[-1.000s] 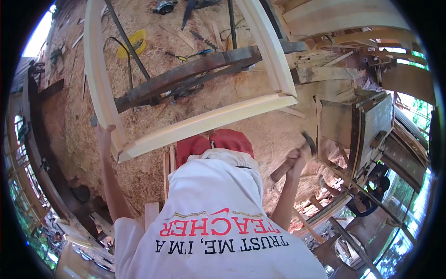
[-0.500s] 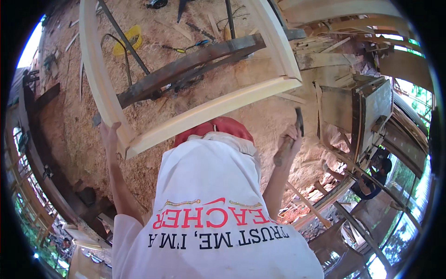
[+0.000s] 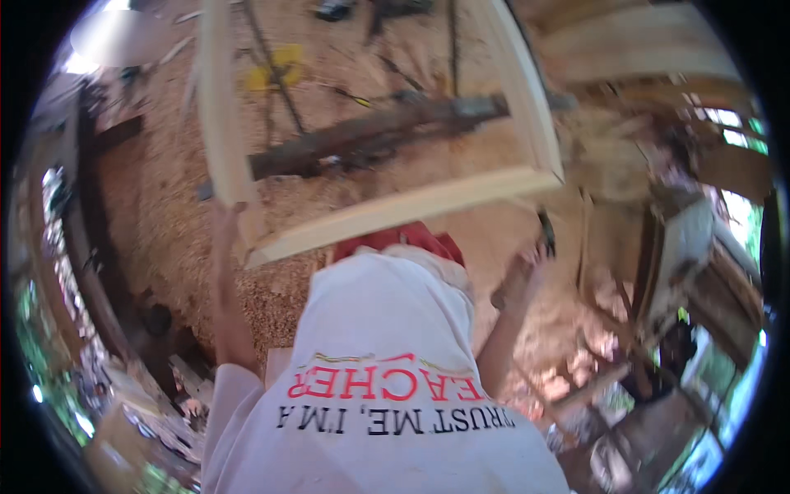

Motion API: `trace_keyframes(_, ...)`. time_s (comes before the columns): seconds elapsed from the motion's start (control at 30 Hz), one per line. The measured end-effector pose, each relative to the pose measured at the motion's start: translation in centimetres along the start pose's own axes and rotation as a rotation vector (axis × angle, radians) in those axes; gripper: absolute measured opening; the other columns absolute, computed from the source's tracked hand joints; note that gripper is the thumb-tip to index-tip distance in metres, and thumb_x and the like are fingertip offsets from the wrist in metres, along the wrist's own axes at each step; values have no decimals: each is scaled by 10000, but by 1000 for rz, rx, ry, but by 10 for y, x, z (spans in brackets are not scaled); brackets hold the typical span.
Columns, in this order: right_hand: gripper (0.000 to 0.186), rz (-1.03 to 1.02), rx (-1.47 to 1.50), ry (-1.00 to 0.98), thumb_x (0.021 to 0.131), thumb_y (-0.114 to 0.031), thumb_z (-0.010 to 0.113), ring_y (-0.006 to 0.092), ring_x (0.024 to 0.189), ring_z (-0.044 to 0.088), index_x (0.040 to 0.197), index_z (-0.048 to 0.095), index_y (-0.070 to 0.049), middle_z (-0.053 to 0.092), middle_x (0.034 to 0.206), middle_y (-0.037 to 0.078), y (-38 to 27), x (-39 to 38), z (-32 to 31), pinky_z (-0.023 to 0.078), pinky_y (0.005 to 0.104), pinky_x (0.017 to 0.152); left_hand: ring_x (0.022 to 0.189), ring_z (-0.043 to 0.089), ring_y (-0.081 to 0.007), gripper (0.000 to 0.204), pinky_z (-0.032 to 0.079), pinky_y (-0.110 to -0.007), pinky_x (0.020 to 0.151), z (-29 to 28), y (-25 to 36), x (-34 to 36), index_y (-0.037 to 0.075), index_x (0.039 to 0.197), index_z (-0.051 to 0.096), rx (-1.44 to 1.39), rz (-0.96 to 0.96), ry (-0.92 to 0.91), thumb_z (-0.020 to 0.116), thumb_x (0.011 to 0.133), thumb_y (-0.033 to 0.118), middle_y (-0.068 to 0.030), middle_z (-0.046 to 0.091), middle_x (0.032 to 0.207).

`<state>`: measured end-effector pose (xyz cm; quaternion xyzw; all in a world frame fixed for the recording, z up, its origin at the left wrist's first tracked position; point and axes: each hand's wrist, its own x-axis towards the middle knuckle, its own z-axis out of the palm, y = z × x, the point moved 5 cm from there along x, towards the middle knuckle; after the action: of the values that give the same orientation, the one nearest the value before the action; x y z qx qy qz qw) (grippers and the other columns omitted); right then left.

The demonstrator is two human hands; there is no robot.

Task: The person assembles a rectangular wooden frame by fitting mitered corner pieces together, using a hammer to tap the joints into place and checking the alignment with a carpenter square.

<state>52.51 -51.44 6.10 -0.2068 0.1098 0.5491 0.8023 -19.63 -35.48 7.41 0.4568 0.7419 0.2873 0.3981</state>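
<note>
A pale wooden frame [image 3: 403, 207] lies in front of me, its near rail crossing just beyond my waist and its two side rails running away from me. My left hand [image 3: 225, 226] is closed on the left side rail by the near left corner. To the right of the frame, and apart from it, my right hand [image 3: 520, 276] grips a hammer [image 3: 546, 234] by its handle, with the dark head up near the frame's right corner. Motion blur softens both hands, and the fingers partly hide the handle.
A dark, heavy timber beam [image 3: 370, 136] passes beneath the frame. Wood shavings cover the ground [image 3: 148, 214]. Beyond the beam lies a yellow object [image 3: 280, 67]. On the right stand a box-like wooden structure [image 3: 687, 239] and stacked boards [image 3: 634, 49]; a blurred person [image 3: 679, 346] is lower down.
The whole view has shifted and turned slightly, so the frame and both hands appear farther right. The picture has become blurrier. Both grips remain the same.
</note>
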Motion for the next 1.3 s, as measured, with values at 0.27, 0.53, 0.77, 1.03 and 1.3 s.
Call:
trace_keyframes(0.27, 52, -189, 3, 207, 954, -91, 505, 103, 773, 516, 962, 533, -48, 489, 814, 21, -7, -14, -12, 465, 262, 713, 1159, 626, -357, 736, 471, -438, 1022, 23, 67, 8, 9, 1374, 531, 231, 32, 67, 798, 725, 231, -211, 659, 1237)
trace_keyframes(0.53, 70, 11, 205, 39, 908, -36, 501, 117, 748, 516, 858, 520, -80, 469, 755, -7, -13, 55, 39, 453, 267, 711, 1136, 641, -247, 726, 492, -373, 999, 6, -5, -71, 47, 1467, 479, -193, -88, 83, 763, 817, 202, -167, 660, 1265)
trace_keyframes(0.77, 132, -472, -969, 311, 962, -174, 573, 141, 684, 485, 892, 510, -82, 454, 732, 2, -10, 19, 164, 435, 280, 664, 1015, 642, -164, 414, 525, -337, 877, 27, -30, -161, 14, 1258, 688, -300, -235, 348, 746, 872, 152, -110, 722, 1121)
trace_keyframes(1.03, 288, -318, -1561, -338, 946, -167, 578, 106, 633, 490, 1177, 551, 4, 505, 759, 7, 138, 17, 262, 412, 241, 589, 999, 691, -222, 442, 535, -378, 926, -10, -29, -134, 29, 1250, 691, -163, -62, 335, 730, 892, 284, -115, 745, 1090)
trace_keyframes(1.3, 212, 1069, -1780, -1244, 864, -109, 620, 128, 550, 579, 1045, 587, -4, 592, 699, 38, 342, -89, 213, 499, 293, 515, 1328, 530, -365, 924, 425, -441, 1110, 7, 43, -10, 58, 1546, 321, 252, 37, 38, 777, 813, 387, -234, 523, 1456)
